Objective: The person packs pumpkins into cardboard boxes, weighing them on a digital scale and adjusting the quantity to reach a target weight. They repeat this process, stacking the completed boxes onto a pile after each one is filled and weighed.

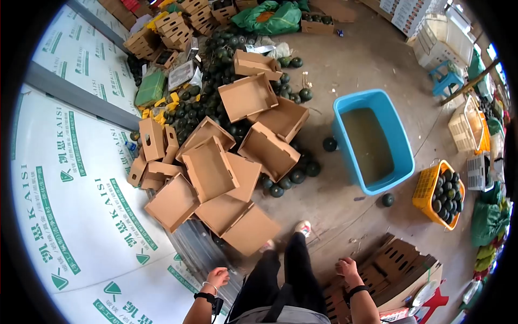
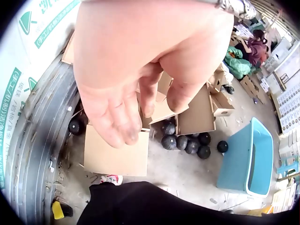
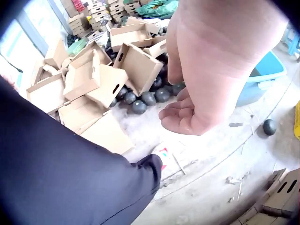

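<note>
My left hand point(image 1: 218, 277) hangs at my left side, a dark band and camera on its wrist. In the left wrist view its fingers point(image 2: 123, 123) droop loosely with nothing between them. On the other side my right hand point(image 1: 347, 268) is held low with fingers loosely bent, and the right wrist view shows no object in it. Ahead of my feet lies a heap of open cardboard boxes point(image 1: 209, 167), the nearest box point(image 1: 251, 229) just past my shoes. Dark green round squashes point(image 1: 297, 175) lie under and beside the boxes.
A blue tub point(image 1: 402, 162) of murky water stands front right, with a yellow crate point(image 1: 429, 186) of squashes beyond it. Flattened cardboard point(image 1: 388, 270) lies near my right hand. A white printed panel wall point(image 1: 81, 216) runs along the left. A person point(image 2: 257, 49) sits at the back.
</note>
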Motion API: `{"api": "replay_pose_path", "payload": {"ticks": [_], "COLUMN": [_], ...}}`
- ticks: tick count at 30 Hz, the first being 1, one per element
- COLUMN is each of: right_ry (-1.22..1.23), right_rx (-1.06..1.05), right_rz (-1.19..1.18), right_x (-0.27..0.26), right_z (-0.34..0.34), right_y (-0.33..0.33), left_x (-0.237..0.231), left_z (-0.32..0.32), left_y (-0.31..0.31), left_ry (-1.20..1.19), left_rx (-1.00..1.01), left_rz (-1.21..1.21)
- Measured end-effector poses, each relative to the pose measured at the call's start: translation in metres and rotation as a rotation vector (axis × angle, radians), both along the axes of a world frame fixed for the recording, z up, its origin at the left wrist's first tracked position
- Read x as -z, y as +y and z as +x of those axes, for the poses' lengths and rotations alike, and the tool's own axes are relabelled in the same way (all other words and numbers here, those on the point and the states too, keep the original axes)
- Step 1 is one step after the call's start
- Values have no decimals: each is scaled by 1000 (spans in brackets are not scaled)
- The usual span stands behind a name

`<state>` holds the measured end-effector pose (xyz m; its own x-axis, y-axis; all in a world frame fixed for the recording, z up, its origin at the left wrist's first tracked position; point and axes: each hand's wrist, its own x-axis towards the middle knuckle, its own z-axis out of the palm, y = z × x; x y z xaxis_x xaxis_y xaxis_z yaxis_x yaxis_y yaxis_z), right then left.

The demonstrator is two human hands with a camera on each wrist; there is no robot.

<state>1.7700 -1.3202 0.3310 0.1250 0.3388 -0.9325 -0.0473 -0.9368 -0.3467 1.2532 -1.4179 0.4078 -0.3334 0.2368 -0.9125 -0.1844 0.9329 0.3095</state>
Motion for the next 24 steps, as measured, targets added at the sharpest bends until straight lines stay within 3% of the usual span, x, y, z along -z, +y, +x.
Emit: {"api": "replay_pose_path", "payload": {"ticks": [5, 9, 17, 20, 21, 23, 24], "right_ry": [-63, -109, -44, -17, -20, -17, -26], "right_rx": [-76, -231, -394, -485, -530, -627, -670], "right_rz": [5, -83, 128, 158, 155, 154, 146], "right_x": [-10, -8, -34, -36, -50, -53, -49], "right_z": [55, 49, -59, -102, -119, -158, -172], "right_y": [35, 86, 149, 151, 148, 147, 146], "left_x": [-15, -13, 20, 107, 88, 39, 53], "left_z": [25, 27, -2, -40, -45, -41, -50], "left_y": [-3, -33, -61, -124, -120, -78, -81], "left_ry": [43, 63, -48, -349, -458, 7, 20], "left_rx": [-101, -230, -425, -493, -709, -618, -633], "left_rz": [93, 59, 125, 439, 366, 142, 98]}}
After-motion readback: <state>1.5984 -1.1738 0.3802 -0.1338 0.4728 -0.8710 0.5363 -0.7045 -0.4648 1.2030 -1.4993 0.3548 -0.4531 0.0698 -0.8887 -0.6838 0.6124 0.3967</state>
